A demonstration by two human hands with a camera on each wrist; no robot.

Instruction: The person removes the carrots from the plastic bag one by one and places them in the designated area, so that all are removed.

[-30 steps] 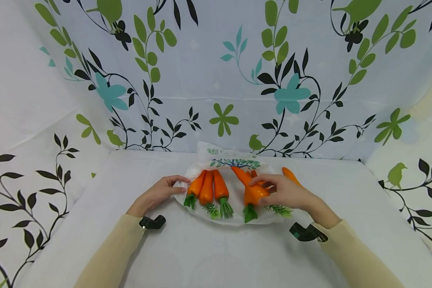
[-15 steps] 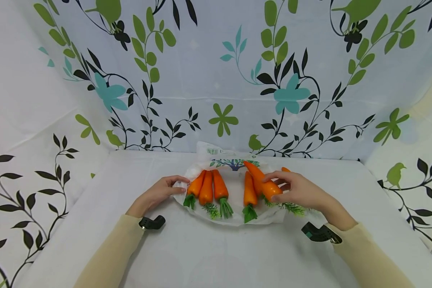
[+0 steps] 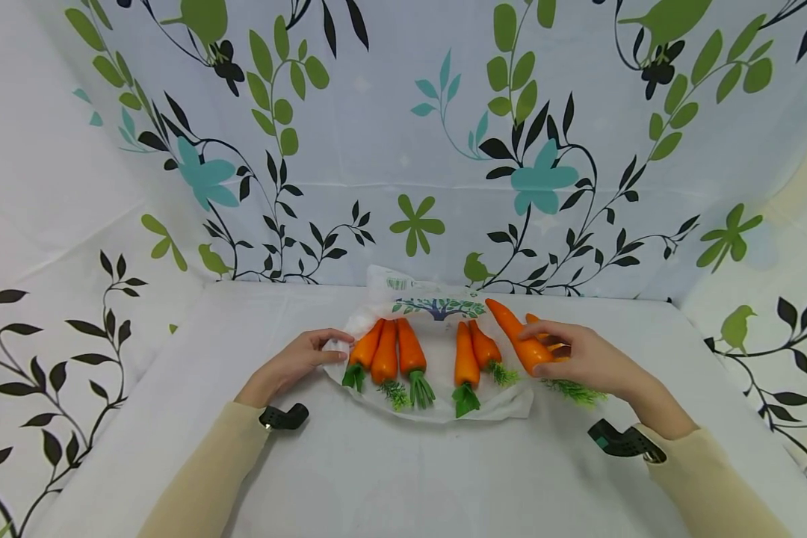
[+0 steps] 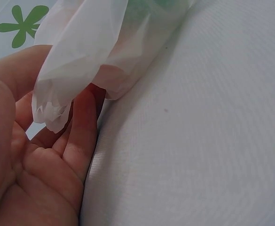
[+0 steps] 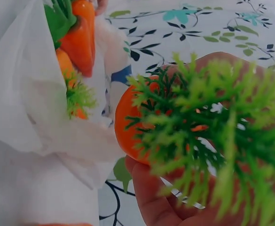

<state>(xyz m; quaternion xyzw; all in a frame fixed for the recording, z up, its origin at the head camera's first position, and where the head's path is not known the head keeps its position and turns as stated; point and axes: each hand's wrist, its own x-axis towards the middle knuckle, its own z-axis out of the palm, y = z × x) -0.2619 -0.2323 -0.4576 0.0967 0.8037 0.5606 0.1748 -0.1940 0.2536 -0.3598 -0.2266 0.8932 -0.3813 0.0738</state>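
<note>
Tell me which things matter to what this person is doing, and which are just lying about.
Part of the job, it seems:
white bag
carrot in the right grip
five carrots gathered at the bag
partly hidden orange piece behind the grip

Just there:
patterned cloth backdrop
white tabletop
black wristbands

A: Which parts were obscured?

B: Toward the far edge of the table (image 3: 417,478), the right hand (image 3: 581,362) covered most of a rear carrot (image 3: 531,318); in left-wrist view, the bag (image 4: 85,42) hid fingertips of the left hand (image 4: 34,169).

A: Fine detail?

B: Leaves (image 5: 236,127) blurred; the barcode (image 3: 397,284) was illegibly small.
</note>
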